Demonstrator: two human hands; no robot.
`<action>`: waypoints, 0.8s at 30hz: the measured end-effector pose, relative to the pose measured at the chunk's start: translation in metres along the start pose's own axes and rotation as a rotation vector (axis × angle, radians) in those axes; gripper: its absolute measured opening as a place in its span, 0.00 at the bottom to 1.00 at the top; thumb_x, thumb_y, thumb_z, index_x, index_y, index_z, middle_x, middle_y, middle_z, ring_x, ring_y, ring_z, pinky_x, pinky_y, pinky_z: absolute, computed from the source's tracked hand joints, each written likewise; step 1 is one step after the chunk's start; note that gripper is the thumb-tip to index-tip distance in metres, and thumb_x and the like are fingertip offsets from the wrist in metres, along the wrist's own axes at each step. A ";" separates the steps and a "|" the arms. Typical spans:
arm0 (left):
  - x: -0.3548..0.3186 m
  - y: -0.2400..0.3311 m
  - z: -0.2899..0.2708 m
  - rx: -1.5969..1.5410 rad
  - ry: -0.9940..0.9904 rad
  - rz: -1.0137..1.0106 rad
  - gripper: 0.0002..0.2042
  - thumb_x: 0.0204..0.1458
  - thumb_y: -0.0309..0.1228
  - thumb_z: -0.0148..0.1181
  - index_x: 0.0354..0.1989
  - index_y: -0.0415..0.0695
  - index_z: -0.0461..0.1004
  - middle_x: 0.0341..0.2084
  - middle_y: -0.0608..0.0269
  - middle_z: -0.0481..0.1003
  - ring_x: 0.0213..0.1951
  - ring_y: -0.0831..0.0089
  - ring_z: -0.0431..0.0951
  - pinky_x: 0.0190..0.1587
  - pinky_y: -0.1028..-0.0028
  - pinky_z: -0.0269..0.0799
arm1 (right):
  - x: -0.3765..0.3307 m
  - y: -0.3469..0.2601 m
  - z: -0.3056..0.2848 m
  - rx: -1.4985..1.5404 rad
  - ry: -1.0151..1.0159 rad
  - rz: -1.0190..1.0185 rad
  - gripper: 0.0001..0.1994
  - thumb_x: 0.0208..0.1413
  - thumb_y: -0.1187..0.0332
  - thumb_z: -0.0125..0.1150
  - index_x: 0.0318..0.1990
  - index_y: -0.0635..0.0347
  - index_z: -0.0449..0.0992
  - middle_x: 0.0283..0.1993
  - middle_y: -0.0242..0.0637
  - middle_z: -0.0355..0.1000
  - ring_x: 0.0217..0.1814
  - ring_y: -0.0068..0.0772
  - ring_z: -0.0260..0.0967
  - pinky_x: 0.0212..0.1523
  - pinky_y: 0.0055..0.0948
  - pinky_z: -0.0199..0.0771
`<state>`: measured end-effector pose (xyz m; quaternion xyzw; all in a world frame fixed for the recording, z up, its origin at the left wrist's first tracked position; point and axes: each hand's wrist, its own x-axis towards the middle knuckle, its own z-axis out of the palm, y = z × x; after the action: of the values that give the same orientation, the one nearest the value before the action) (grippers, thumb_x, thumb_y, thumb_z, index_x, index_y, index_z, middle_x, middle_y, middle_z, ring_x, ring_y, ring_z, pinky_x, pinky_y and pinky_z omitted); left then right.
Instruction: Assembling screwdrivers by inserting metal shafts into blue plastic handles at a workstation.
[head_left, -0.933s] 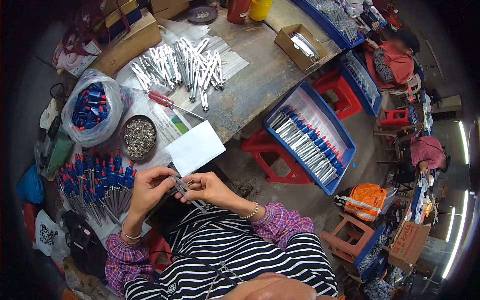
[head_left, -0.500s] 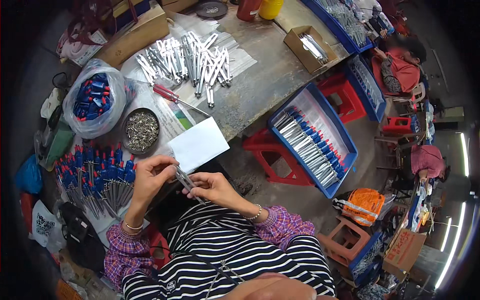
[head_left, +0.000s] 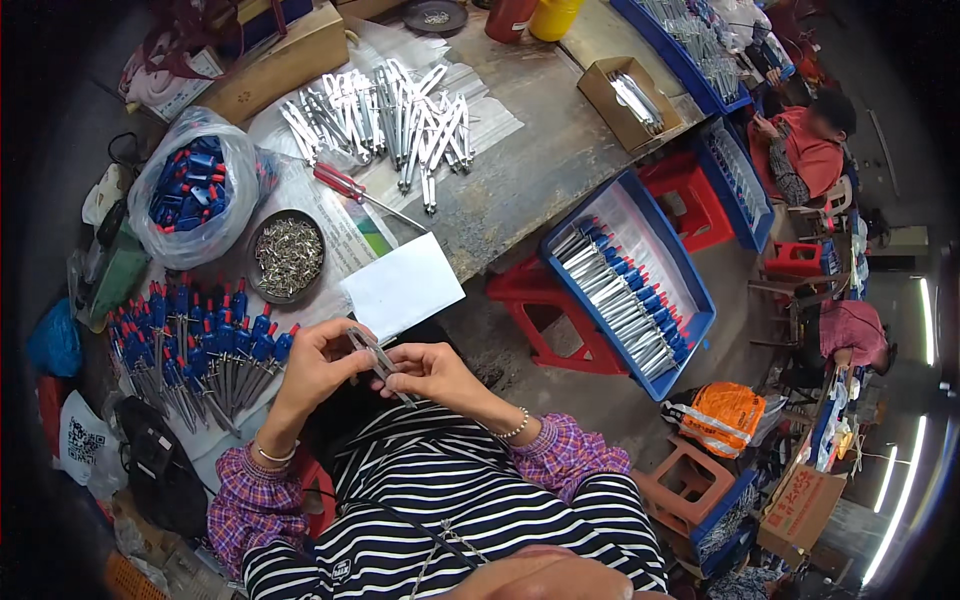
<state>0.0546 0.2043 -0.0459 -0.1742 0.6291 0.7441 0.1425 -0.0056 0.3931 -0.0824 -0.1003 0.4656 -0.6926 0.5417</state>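
Low in front of my body, my left hand (head_left: pixel 318 368) pinches the upper end of a slim silver metal bar piece (head_left: pixel 376 356) with two narrow arms. My right hand (head_left: pixel 432 374) has its thumb and fingers closed on the lower part of the same piece. Just beyond my hands lies a white sheet of card (head_left: pixel 404 284) on the table edge. To the left of my left hand is a pile of metal rods with blue and red ends (head_left: pixel 205 350). A round dark dish of small metal parts (head_left: pixel 287 258) sits beyond it.
Loose silver metal pieces (head_left: pixel 385 115) and a red-handled screwdriver (head_left: pixel 345 183) lie on the worktable (head_left: pixel 520 170). At the left stands a plastic bag of blue parts (head_left: pixel 190 190). A blue tray (head_left: pixel 690 285) of finished-looking rods rests on a red stool (head_left: pixel 525 310). Other people sit at right.
Both hands keep hold of the metal piece and have barely shifted. The whole view has moved slightly.
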 end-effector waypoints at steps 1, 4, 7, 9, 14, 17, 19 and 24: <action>0.000 0.001 0.000 0.007 0.031 0.014 0.09 0.45 0.22 0.62 0.36 0.37 0.73 0.26 0.68 0.73 0.28 0.83 0.72 0.31 0.83 0.66 | 0.000 0.000 0.001 -0.024 0.011 -0.018 0.17 0.50 0.78 0.57 0.49 0.71 0.69 0.37 0.41 0.75 0.37 0.25 0.73 0.40 0.23 0.74; 0.002 0.000 -0.001 0.013 0.072 0.051 0.09 0.45 0.23 0.62 0.36 0.37 0.73 0.25 0.69 0.73 0.27 0.83 0.71 0.30 0.84 0.65 | -0.001 0.002 0.005 -0.040 0.036 -0.062 0.18 0.50 0.78 0.59 0.50 0.71 0.68 0.38 0.40 0.74 0.38 0.24 0.73 0.40 0.23 0.74; 0.005 -0.002 -0.001 -0.018 0.069 0.051 0.10 0.45 0.23 0.62 0.36 0.38 0.72 0.26 0.70 0.72 0.28 0.84 0.70 0.30 0.84 0.65 | -0.002 0.001 0.005 -0.051 0.048 -0.010 0.18 0.49 0.77 0.59 0.50 0.70 0.68 0.38 0.41 0.75 0.36 0.24 0.73 0.39 0.22 0.74; 0.006 -0.004 0.000 -0.050 0.054 0.026 0.10 0.44 0.23 0.63 0.36 0.38 0.72 0.27 0.70 0.71 0.29 0.83 0.70 0.31 0.84 0.65 | -0.002 0.000 0.002 -0.026 0.037 0.008 0.18 0.49 0.77 0.59 0.50 0.71 0.68 0.38 0.41 0.75 0.36 0.24 0.73 0.38 0.22 0.74; 0.008 -0.012 0.001 -0.026 -0.016 0.045 0.12 0.43 0.23 0.63 0.37 0.37 0.71 0.31 0.69 0.71 0.34 0.83 0.70 0.37 0.82 0.67 | -0.002 -0.003 -0.002 0.014 0.018 0.080 0.18 0.49 0.77 0.59 0.49 0.71 0.69 0.37 0.41 0.75 0.34 0.24 0.73 0.38 0.21 0.75; 0.008 -0.017 0.002 0.080 0.017 0.096 0.11 0.43 0.23 0.63 0.35 0.37 0.71 0.29 0.69 0.72 0.32 0.84 0.71 0.35 0.82 0.67 | -0.001 -0.002 -0.001 0.020 0.010 0.082 0.17 0.50 0.78 0.59 0.48 0.71 0.69 0.37 0.41 0.75 0.34 0.24 0.73 0.38 0.22 0.75; 0.006 -0.016 0.003 0.104 0.046 0.117 0.09 0.44 0.23 0.63 0.34 0.36 0.72 0.27 0.70 0.72 0.30 0.85 0.71 0.33 0.83 0.67 | -0.001 0.001 0.001 -0.014 0.036 0.029 0.16 0.49 0.78 0.59 0.48 0.71 0.70 0.36 0.41 0.75 0.35 0.24 0.73 0.38 0.22 0.75; 0.007 -0.012 0.007 0.020 0.083 0.137 0.07 0.44 0.23 0.62 0.31 0.36 0.73 0.24 0.70 0.73 0.27 0.85 0.71 0.29 0.83 0.67 | 0.000 -0.001 0.003 -0.069 0.051 0.017 0.15 0.49 0.79 0.58 0.47 0.72 0.70 0.36 0.41 0.75 0.38 0.25 0.73 0.39 0.22 0.75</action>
<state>0.0527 0.2128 -0.0588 -0.1599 0.6523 0.7379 0.0668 -0.0047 0.3913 -0.0799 -0.0974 0.5034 -0.6740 0.5318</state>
